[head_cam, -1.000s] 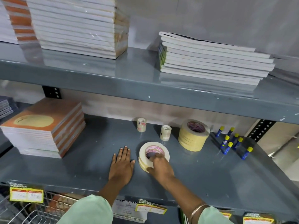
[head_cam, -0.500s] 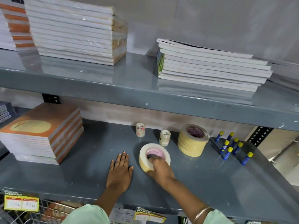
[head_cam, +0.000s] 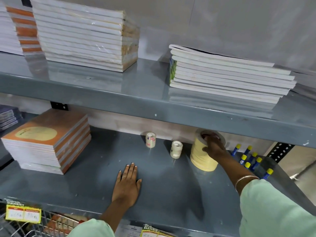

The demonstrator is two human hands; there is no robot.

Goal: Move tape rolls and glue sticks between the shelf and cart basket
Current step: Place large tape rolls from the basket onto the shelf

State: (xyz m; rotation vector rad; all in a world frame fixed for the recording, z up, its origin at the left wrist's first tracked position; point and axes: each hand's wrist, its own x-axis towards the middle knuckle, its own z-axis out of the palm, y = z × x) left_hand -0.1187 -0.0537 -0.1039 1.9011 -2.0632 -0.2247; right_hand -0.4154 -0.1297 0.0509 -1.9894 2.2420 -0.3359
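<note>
1. Grey metal formed the lower shelf (head_cam: 85, 182), where the left hand (head_cam: 127, 183) lay flat, palm down, fingers straight and close together, holding nothing.
2. To its right, the right hand (head_cam: 213, 146) rested on a stack of wide cream tape rolls (head_cam: 202, 156) near the back wall.
3. Its fingers (head_cam: 209, 136) curled into the core of the top roll, the thumb pressed against the stack's outer side, gripping that roll.
4. Two small clear tape rolls (head_cam: 176, 149) stood upright just left of the stack, apart from both hands.
5. Blue glue sticks (head_cam: 251, 159) with yellow caps stood just right of the stack, behind the right wrist.
6. A wire cart basket (head_cam: 22, 228) showed below the shelf edge at bottom left.
</note>
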